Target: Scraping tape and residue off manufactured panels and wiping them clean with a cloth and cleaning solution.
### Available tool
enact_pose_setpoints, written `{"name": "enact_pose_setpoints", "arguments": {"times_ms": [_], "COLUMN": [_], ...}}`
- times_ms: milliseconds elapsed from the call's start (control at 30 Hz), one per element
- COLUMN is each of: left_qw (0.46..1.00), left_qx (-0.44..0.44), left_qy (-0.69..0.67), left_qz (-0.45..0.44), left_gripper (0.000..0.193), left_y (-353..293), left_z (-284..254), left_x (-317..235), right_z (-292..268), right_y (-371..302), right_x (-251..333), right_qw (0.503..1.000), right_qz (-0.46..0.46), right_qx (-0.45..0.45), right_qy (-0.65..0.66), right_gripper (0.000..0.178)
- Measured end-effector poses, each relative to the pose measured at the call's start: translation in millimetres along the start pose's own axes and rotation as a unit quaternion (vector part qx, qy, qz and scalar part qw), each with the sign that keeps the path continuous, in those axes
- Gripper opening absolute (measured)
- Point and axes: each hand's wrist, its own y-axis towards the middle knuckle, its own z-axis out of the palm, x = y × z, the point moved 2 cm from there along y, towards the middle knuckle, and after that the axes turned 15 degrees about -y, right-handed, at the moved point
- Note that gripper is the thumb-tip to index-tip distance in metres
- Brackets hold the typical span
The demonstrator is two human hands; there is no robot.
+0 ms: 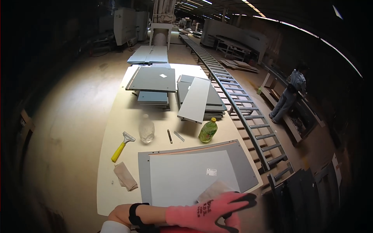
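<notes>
My left hand, in a pink glove with black fingertips, reaches across the near edge of the table from the lower left. Its fingers are stretched apart to the right; a black band circles the forearm. Just behind the glove, a pale cloth lies over a light grey panel; I cannot tell whether the hand touches it. That panel, with a small white label, rests on a larger darker grey panel. A red strip shows beneath my left forearm at the lower edge. My right hand is mostly hidden there, its fingers not distinguishable.
On the table are a yellow-handled scraper, folded cloth, clear bottle, green bottle, dark pen-like tool and panel stacks. A roller conveyor runs along the right; beyond it stands a person.
</notes>
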Motion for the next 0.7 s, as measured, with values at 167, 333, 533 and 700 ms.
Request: {"name": "enact_pose_setpoints", "arguments": {"times_ms": [167,333,533,700], "left_qw": [0.75,0.561,0.652,0.647], "left_qx": [-0.581,-0.741,-0.69,-0.705], "left_qy": [0.249,0.305,0.266,0.226], "left_qz": [-0.195,-0.208,-0.168,-0.184], "left_gripper": [0.09,0.116,0.096,0.079], "left_y": [-123.7,-292.0,-311.9,-301.0], "left_z": [-178.2,-300.7,-359.3,-355.7], "left_x": [132.5,237.8,298.8,274.2], "right_z": [94.6,142.1,170.9,227.6], "right_y": [55.0,149.5,238.7,310.0], "right_x": [83.5,89.1,92.4,86.6], "right_qw": [0.99,0.972,0.968,0.951], "right_qz": [-0.076,-0.006,-0.007,0.012], "right_qx": [0.105,0.21,0.243,0.306], "right_qy": [0.049,0.102,0.056,0.045], "right_gripper": [0.043,0.049,0.051,0.048]}}
